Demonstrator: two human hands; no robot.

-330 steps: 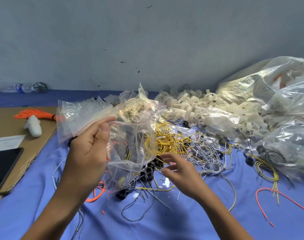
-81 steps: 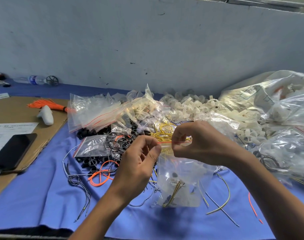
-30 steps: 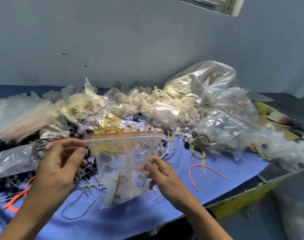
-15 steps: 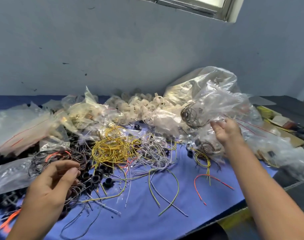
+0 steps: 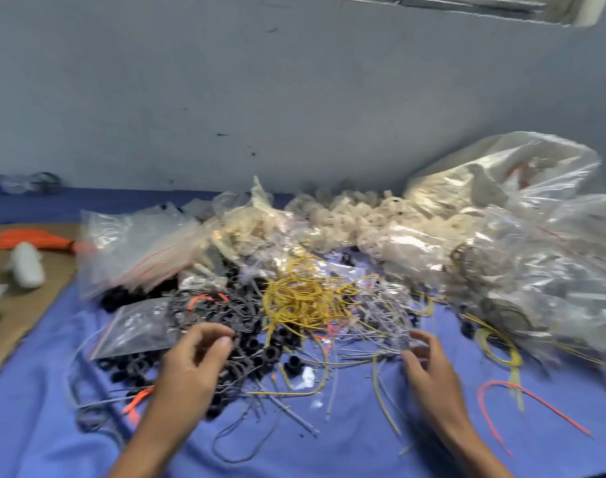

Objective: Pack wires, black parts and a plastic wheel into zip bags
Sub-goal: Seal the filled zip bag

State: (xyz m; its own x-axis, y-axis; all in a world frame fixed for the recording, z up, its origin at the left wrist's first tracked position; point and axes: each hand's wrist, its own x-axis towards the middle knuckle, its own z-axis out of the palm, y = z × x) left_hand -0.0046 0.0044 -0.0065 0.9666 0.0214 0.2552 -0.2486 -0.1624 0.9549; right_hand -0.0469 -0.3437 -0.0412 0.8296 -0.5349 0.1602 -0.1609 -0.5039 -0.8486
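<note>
The picture is blurred by motion. My left hand hovers over the black parts and dark wires, fingers loosely curled with nothing in them. My right hand reaches over the grey wires with relaxed fingers, holding nothing. A tangle of yellow wires lies between and beyond the hands. White plastic wheels are heaped at the back. A flat zip bag lies left of my left hand, and a stack of zip bags sits behind it.
Big clear bags of packed parts fill the right side. An orange wire loops at the front right. On the left, a cardboard sheet carries an orange wire bundle and a white object. The blue cloth covers the table.
My right hand has let go of the packed bag on the right pile and come back down to the grey wires. The view has swung left. My left hand stays over the black parts.
</note>
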